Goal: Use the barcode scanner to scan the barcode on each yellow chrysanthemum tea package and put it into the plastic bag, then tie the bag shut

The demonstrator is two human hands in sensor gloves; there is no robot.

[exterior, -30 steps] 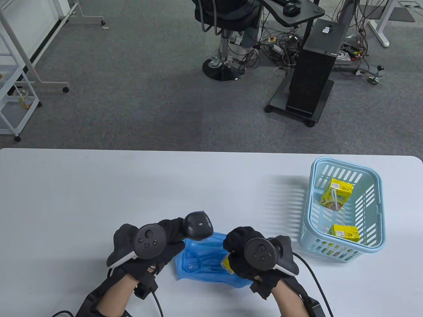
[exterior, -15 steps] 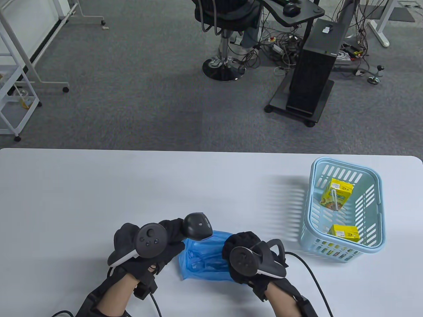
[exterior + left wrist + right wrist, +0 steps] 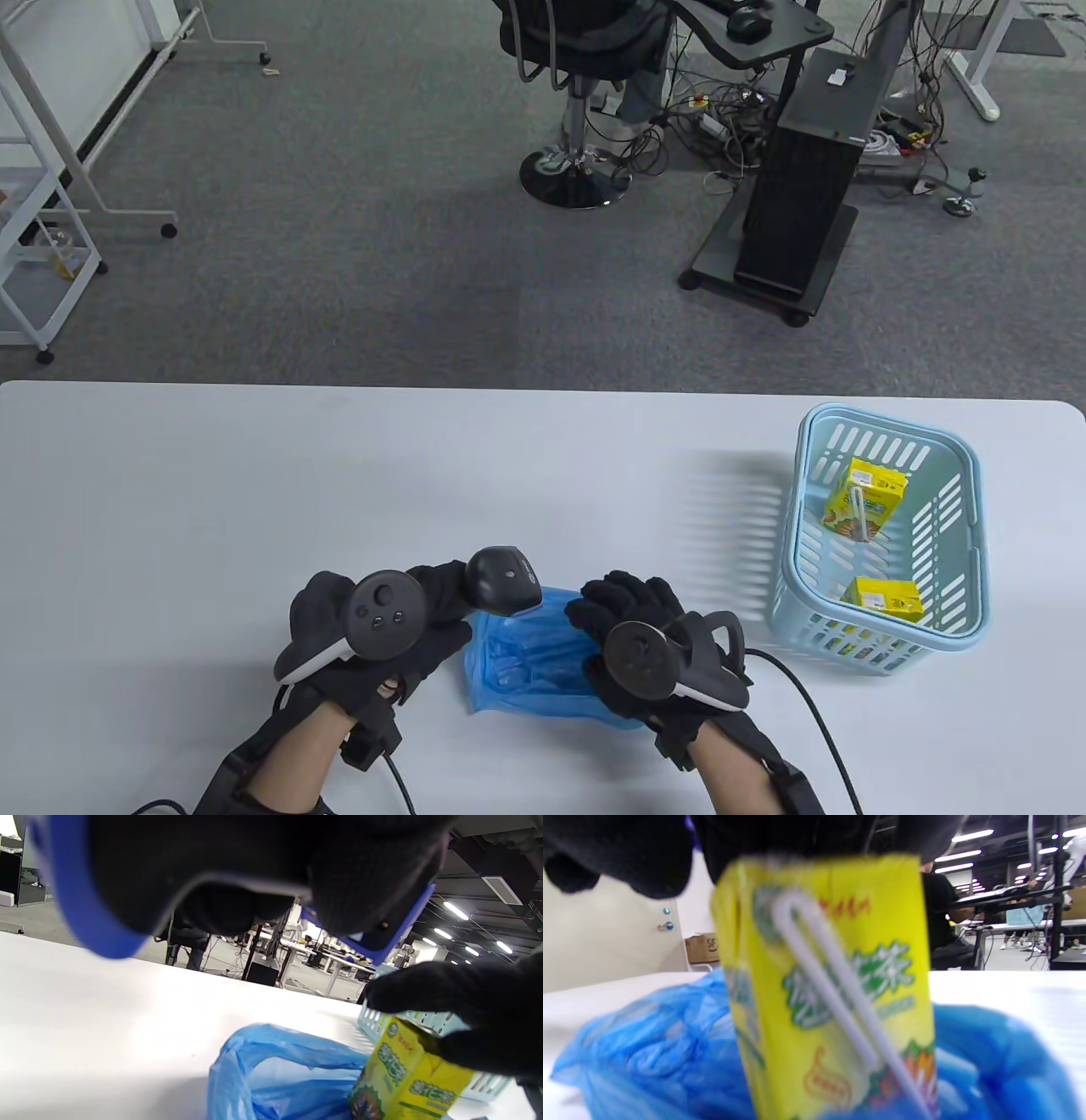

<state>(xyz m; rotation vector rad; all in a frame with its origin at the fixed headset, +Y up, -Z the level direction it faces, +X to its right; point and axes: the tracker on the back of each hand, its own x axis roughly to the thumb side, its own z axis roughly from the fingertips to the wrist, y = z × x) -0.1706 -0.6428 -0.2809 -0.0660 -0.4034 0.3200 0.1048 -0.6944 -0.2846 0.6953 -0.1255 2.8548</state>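
Observation:
My left hand [image 3: 424,598] grips the black barcode scanner [image 3: 505,580], whose head points right over the blue plastic bag [image 3: 522,671]. The bag lies crumpled on the table between my hands. My right hand [image 3: 624,603] holds a yellow chrysanthemum tea package from above, right over the bag's right side. My hand hides the package in the table view. It shows in the left wrist view as the tea package [image 3: 407,1079] and in the right wrist view as the tea package [image 3: 831,984], straw side facing the camera, lower end at the bag [image 3: 649,1052].
A light blue basket [image 3: 954,632] stands at the table's right side with two more yellow packages, one [image 3: 865,499] and another [image 3: 884,597]. Glove cables trail off the near edge. A chair, desk and computer tower stand on the floor beyond the table.
My right hand has turned and shifted over the bag, so the package's yellow corner no longer shows in the table view. The left hand with the scanner has barely moved.

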